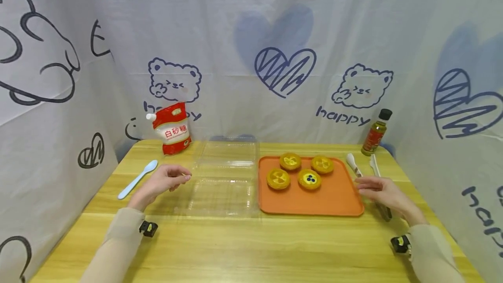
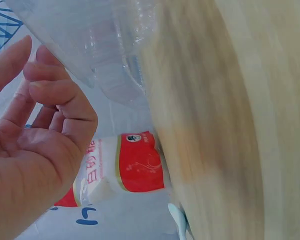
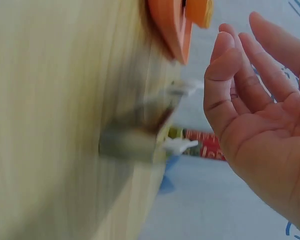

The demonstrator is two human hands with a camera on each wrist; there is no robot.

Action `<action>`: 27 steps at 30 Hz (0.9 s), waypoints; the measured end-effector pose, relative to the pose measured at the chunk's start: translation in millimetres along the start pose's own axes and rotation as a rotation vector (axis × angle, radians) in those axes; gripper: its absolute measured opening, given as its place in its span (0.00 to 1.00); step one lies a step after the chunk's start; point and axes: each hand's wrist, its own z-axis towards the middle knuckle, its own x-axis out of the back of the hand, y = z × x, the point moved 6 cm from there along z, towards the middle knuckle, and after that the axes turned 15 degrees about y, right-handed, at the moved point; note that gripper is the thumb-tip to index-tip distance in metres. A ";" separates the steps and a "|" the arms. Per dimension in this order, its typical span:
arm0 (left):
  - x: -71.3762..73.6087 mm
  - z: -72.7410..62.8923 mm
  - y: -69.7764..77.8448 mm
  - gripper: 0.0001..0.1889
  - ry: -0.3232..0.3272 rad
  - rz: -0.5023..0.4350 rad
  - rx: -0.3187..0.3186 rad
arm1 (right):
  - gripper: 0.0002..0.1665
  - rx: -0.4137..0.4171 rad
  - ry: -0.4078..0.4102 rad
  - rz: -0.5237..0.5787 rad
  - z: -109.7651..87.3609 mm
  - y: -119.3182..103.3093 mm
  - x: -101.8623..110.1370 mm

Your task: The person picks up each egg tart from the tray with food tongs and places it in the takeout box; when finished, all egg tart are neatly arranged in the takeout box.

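Note:
My left hand (image 1: 168, 179) hovers beside the left edge of a clear plastic clamshell box (image 1: 224, 193), which lies with its lid folded back. Its fingers are loosely bent with nothing between them, as the left wrist view shows. On the right, my right hand (image 1: 383, 193) is over a pair of tongs (image 1: 374, 165) with white tips and a metal body, hiding their middle part. Its fingers (image 3: 222, 95) are also loosely bent and hold nothing. Between the hands, an orange tray (image 1: 310, 204) carries several egg tarts (image 1: 278, 179), one topped with dark berries.
A red and white sugar pouch (image 1: 173, 129) with a white cap stands at the back left. Near it lies a light blue spoon (image 1: 137, 180). At the back right stands a dark-capped bottle (image 1: 374, 136). A printed cloth (image 1: 220, 56) hangs behind the wooden table (image 1: 251, 248) and along its sides.

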 end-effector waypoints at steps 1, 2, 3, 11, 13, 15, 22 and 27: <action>1.7 0.2 -1.2 0.21 0.007 0.010 0.000 | 0.33 -0.002 0.005 -0.006 -0.3 1.4 2.6; 3.2 0.3 -2.2 0.21 0.014 0.016 0.000 | 0.33 -0.005 0.011 -0.011 -0.6 2.9 5.3; 4.6 0.4 -3.1 0.21 0.019 0.019 0.004 | 0.32 0.002 0.020 -0.015 -0.9 4.3 8.2; 3.3 -1.6 -14.8 0.28 -0.082 0.014 0.073 | 0.30 0.008 0.077 -0.176 -2.0 21.6 30.2; 1.4 -1.3 -17.6 0.30 -0.108 -0.022 0.088 | 0.31 -0.021 0.067 -0.207 -2.1 27.3 32.9; -0.4 -0.7 -19.7 0.31 -0.130 -0.062 0.097 | 0.32 -0.053 0.055 -0.217 -2.4 33.5 34.4; -2.3 0.9 -25.4 0.30 -0.134 -0.096 0.117 | 0.32 -0.082 0.000 -0.211 -1.8 48.9 35.9; -4.0 1.9 -24.3 0.30 -0.135 -0.117 0.092 | 0.36 -0.101 -0.050 -0.172 -0.4 52.6 35.5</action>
